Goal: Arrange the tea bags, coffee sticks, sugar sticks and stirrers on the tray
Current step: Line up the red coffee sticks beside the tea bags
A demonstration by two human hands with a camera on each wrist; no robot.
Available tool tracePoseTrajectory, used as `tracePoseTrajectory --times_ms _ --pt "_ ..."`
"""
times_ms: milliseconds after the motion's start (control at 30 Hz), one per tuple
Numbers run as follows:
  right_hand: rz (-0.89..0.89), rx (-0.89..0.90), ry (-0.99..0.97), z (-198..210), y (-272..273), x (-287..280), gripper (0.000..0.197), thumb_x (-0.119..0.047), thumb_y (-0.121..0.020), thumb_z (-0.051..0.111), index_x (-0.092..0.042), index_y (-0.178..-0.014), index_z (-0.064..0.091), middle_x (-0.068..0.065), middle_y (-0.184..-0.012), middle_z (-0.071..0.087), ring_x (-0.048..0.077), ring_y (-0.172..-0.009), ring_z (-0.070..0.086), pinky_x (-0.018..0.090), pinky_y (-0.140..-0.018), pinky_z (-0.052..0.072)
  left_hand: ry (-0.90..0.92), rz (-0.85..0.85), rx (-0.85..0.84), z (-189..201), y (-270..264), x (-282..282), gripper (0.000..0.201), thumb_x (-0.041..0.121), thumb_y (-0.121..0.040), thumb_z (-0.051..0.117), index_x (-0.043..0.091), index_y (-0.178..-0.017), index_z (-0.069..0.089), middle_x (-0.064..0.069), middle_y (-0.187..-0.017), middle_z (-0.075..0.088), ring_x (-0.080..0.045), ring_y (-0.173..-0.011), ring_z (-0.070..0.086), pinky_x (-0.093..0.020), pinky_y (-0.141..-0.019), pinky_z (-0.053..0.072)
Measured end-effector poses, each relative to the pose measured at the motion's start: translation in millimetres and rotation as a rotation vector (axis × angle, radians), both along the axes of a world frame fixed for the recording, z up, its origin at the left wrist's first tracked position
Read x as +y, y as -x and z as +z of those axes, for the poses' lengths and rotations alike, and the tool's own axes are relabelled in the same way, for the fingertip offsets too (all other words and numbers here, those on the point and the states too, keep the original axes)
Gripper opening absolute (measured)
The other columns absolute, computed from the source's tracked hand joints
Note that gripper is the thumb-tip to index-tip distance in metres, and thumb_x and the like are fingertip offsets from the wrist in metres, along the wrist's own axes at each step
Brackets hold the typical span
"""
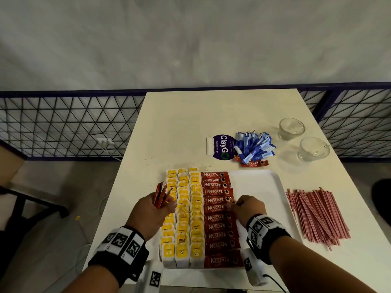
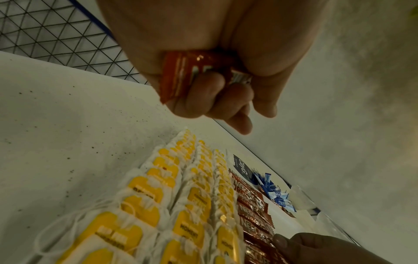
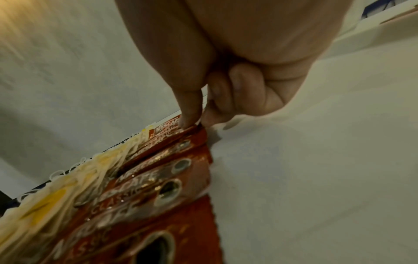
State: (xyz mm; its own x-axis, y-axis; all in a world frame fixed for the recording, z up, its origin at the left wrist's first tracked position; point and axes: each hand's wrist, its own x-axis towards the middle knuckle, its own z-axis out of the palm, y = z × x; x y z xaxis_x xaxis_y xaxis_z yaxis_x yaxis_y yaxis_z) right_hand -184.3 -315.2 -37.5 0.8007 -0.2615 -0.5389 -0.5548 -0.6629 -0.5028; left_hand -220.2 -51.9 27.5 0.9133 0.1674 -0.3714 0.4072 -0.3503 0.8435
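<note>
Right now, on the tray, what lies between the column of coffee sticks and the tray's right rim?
In the head view that stretch of the white tray is bare, apart from the right hand pinching a stick at the edge of the coffee sticks.

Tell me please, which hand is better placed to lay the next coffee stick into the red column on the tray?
The right hand, probably. It already pinches a stick at the right edge of the coffee stick column on the tray. The left hand grips the spare coffee sticks over the tea bags, so it serves as supply.
</note>
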Motion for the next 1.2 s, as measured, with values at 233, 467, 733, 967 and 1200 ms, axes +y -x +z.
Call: tracePoseTrajectory --times_ms 233,467,733,967,1200 --pt "0.036 0.011 0.018 3 0 0 0.037 -0.054 -0.079 0.067 -0.020 -0.074 0.056 -0.001 -0.078 0.063 0.014 -0.073 0.057 0.026 -0.066 0.046 0.016 -0.025 0.005 3 2 -3 0.012 0.022 -0.088 0.067 0.010 -0.086 0.065 -0.006 -0.071 0.070 -0.013 -0.044 0.046 -0.028 -0.048 0.040" --pt "0.335 -0.346 -0.277 65 -1 34 0.022 -0.052 -0.085 0.061 -0.030 -0.089 0.061 -0.014 -0.078 0.062 -0.001 -0.069 0.057 0.014 -0.059 0.041 0.266 -0.089 0.207 13 3 -15 0.027 0.027 -0.089 0.066 0.006 -0.074 0.058 -0.015 -0.057 0.058 -0.021 -0.047 0.042 -0.023 -0.044 0.031" --pt "0.376 -0.466 -0.690 85 -4 48 0.017 -0.030 -0.081 0.073 -0.024 -0.072 0.059 -0.003 -0.063 0.055 0.011 -0.058 0.046 0.034 -0.059 0.041 0.399 -0.214 0.192 35 -5 -35 0.033 0.043 -0.084 0.066 0.010 -0.082 0.063 -0.008 -0.061 0.058 -0.024 -0.051 0.045 -0.018 -0.039 0.027" --pt "0.184 -0.387 -0.904 88 -2 32 0.012 -0.024 -0.087 0.064 -0.016 -0.080 0.060 -0.002 -0.059 0.060 0.017 -0.048 0.041 0.026 -0.049 0.035 0.548 -0.026 0.116 29 -11 -32 0.019 0.028 -0.083 0.071 0.009 -0.087 0.066 -0.015 -0.065 0.042 -0.015 -0.038 0.027 -0.020 -0.043 0.021" --pt "0.066 -0.304 -1.004 92 3 29 0.031 -0.031 -0.080 0.066 -0.002 -0.091 0.064 0.005 -0.070 0.066 0.020 -0.057 0.055 0.034 -0.060 0.047 0.385 -0.001 0.028 27 -18 -41 0.014 0.001 -0.087 0.065 0.012 -0.096 0.066 -0.004 -0.044 0.038 -0.013 -0.033 0.028 -0.017 -0.037 0.024"
